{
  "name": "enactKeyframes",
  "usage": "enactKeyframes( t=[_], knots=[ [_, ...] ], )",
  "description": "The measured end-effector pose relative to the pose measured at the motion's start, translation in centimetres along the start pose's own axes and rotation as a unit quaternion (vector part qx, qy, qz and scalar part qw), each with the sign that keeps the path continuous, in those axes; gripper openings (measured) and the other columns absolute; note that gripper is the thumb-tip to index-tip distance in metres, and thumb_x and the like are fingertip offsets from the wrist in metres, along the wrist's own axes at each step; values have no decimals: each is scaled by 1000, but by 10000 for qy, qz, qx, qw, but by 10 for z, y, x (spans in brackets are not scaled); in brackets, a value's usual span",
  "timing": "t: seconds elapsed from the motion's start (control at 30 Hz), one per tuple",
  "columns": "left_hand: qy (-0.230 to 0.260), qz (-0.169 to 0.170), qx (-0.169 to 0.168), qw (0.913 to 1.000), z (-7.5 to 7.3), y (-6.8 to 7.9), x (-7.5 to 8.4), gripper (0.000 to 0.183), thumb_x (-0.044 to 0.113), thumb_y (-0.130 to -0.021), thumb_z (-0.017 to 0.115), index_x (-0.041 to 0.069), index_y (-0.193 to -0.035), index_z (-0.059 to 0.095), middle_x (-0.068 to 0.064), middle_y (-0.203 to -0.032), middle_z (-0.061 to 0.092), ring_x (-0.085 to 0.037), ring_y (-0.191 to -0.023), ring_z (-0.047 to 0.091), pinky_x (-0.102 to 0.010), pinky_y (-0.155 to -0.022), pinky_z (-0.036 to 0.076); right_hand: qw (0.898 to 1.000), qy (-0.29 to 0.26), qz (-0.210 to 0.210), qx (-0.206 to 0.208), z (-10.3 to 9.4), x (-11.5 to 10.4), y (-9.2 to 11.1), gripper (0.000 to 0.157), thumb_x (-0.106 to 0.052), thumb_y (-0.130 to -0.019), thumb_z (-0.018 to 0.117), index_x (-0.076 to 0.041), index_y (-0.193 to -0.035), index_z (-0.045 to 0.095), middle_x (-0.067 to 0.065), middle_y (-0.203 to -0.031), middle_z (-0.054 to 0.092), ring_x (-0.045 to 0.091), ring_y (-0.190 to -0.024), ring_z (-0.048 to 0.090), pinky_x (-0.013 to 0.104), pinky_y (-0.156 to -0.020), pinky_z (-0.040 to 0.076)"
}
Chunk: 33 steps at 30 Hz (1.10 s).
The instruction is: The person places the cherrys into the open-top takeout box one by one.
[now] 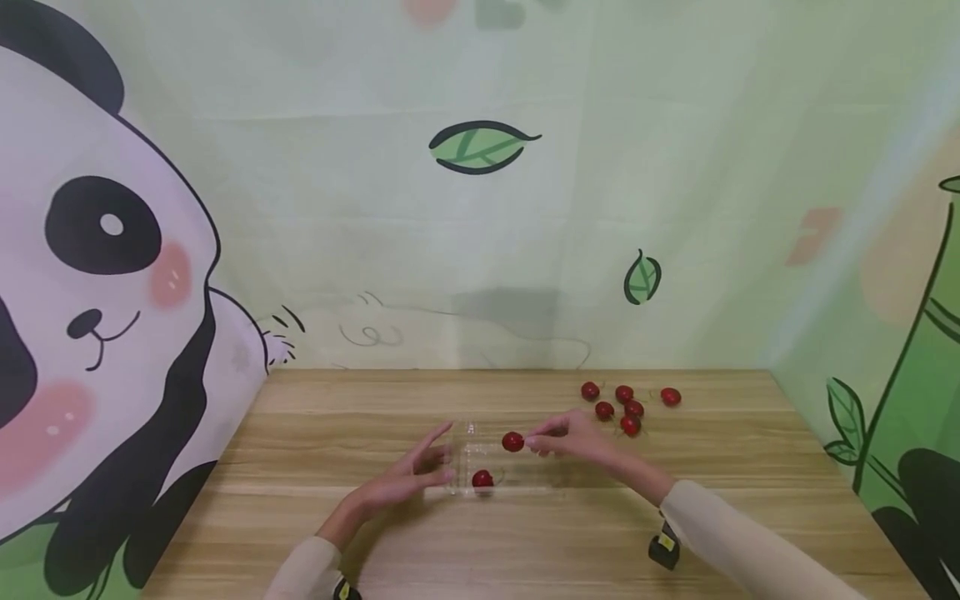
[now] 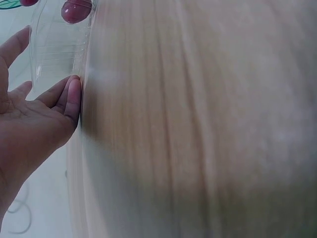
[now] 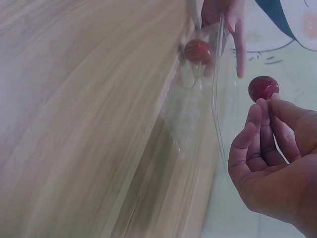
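A clear plastic box stands on the table, with one red cherry inside it near the front left. My right hand pinches another cherry between thumb and fingertips, over the box. That held cherry also shows in the right wrist view, above the level of the box's rim. At the box's left end is my left hand, its fingers spread. In the left wrist view some of its fingertips rest against or close by the box's end wall.
Several loose cherries lie on the wooden table behind and to the right of the box. Some have stems. A printed panda backdrop rises behind the table's far edge.
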<state>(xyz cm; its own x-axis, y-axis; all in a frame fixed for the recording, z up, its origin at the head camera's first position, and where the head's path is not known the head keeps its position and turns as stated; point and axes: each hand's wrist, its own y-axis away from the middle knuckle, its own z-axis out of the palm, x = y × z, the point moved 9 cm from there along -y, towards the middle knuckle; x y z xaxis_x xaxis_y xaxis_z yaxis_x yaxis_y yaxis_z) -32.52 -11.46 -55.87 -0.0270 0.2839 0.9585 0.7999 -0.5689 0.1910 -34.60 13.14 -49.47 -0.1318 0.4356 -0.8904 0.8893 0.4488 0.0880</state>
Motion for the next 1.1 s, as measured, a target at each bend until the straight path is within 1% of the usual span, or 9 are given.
enactKeyframes(
  t=[0.1, 0.23, 0.37, 0.47, 0.57, 0.7, 0.8, 0.97, 1.1],
  knots=[
    [-2, -13, 5, 10000, 0, 0, 1, 85, 29, -102, 62, 27, -166, 7, -25, -167, 25, -45, -154, 24, -71, -121, 19, 9999, -20, 25, -109, 12, -2, -6, 26, -26, -98, 70, -2, -108, 78, 8, -95, 77, 12, -84, 69, 42, -81, 62],
    [-39, -29, 24, 10000, -1, -1, 1, 85, 29, -102, 63, 28, -166, 7, -24, -167, 25, -44, -155, 24, -72, -121, 18, 9996, -82, -127, -242, 27, -10, -15, 26, -23, -98, 70, 1, -107, 77, 11, -95, 78, 11, -81, 69, 47, -80, 63],
    [-64, -24, 28, 10000, -2, -1, 2, 84, 29, -102, 62, 28, -166, 7, -24, -167, 25, -44, -154, 24, -72, -121, 17, 9994, -39, -236, -237, 39, -12, -25, 24, -18, -97, 70, 4, -106, 76, 15, -93, 78, 12, -78, 70, 42, -75, 63],
    [-78, -35, 10, 10000, -1, -1, 2, 84, 28, -103, 61, 29, -166, 6, -24, -167, 26, -45, -154, 24, -73, -121, 17, 9995, -17, -263, -200, 48, -11, -30, 22, -15, -96, 71, 5, -103, 77, 17, -92, 78, 19, -77, 72, 39, -73, 63],
    [-90, -15, -23, 10000, 0, -1, 1, 83, 27, -103, 61, 28, -166, 6, -24, -166, 27, -46, -153, 27, -73, -120, 18, 9995, -10, -247, -182, 55, -9, -33, 20, -13, -95, 72, 6, -101, 77, 18, -91, 78, 22, -77, 71, 32, -68, 61],
    [-66, 2, -68, 10000, 1, -1, 0, 83, 27, -103, 60, 29, -166, 6, -24, -166, 27, -45, -153, 27, -73, -120, 20, 9990, 174, -374, -193, 62, -9, -35, 19, -12, -95, 72, 5, -99, 77, 17, -90, 78, 14, -74, 66, 20, -60, 52],
    [-30, -32, -80, 10000, 2, 0, -1, 83, 30, -103, 61, 32, -165, 7, -24, -166, 27, -45, -154, 26, -74, -120, 20, 9983, 306, -455, -210, 65, -9, -36, 18, -12, -95, 71, 5, -100, 78, 17, -93, 78, 8, -75, 63, 15, -61, 48],
    [-14, -50, -59, 10000, 1, 0, -1, 85, 33, -101, 63, 31, -165, 7, -24, -166, 27, -46, -154, 25, -75, -119, 18, 9981, 376, -435, -217, 69, -9, -39, 18, -11, -95, 71, 4, -101, 78, 16, -97, 79, 2, -77, 60, 15, -66, 48],
    [-41, -36, -47, 10000, 0, 0, -2, 85, 33, -102, 63, 30, -165, 6, -23, -166, 28, -45, -154, 26, -74, -120, 18, 9978, 392, -463, -252, 71, -10, -39, 16, -8, -94, 71, 5, -101, 77, 16, -96, 78, 2, -76, 59, 15, -66, 49]
  ],
)
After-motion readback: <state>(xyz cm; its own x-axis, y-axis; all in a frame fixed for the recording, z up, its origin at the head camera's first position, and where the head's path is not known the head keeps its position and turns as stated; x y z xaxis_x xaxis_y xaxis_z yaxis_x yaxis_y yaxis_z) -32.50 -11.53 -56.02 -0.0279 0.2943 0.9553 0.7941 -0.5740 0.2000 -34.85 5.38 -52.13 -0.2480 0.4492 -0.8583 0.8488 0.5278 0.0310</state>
